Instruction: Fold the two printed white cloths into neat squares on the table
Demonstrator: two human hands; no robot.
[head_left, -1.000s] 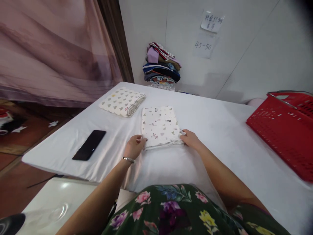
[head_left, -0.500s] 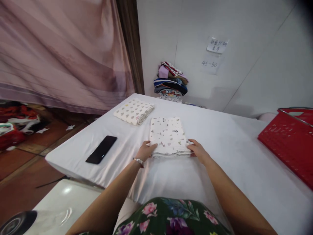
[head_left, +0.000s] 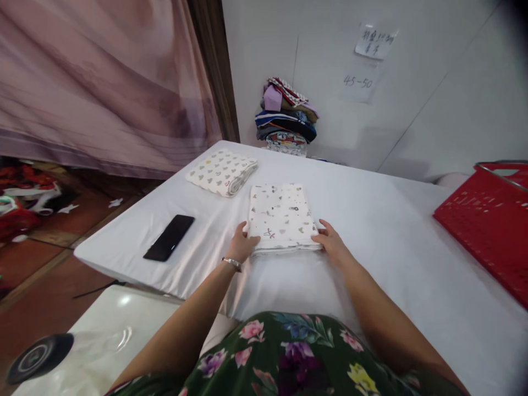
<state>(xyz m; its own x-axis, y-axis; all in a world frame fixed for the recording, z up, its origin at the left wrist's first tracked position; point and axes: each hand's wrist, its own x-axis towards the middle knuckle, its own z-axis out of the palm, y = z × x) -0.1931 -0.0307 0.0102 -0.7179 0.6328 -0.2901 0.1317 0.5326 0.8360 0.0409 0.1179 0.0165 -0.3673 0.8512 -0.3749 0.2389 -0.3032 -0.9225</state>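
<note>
A folded white cloth (head_left: 282, 214) printed with small grey and coloured motifs lies flat on the white-covered table (head_left: 371, 231). My left hand (head_left: 244, 242) grips its near left corner, thumb on top and fingers along the side. At the near right corner, my right hand (head_left: 330, 241) pinches the edge in the same way. Several layers show along the fold that faces me. Behind and to the left rests a second folded cloth (head_left: 220, 171), cream with grey heart-like shapes.
A black phone (head_left: 169, 237) lies left on the table. The red plastic basket (head_left: 487, 220) stands at the right edge. Beyond the far edge rises a pile of folded fabrics (head_left: 286, 118) against the wall. A white stool-like surface (head_left: 119, 324) stands at lower left.
The view has tipped slightly downward, so things sit higher in it. The cloth's near edge looks straighter and more even. Both hands remain at its near corners.
</note>
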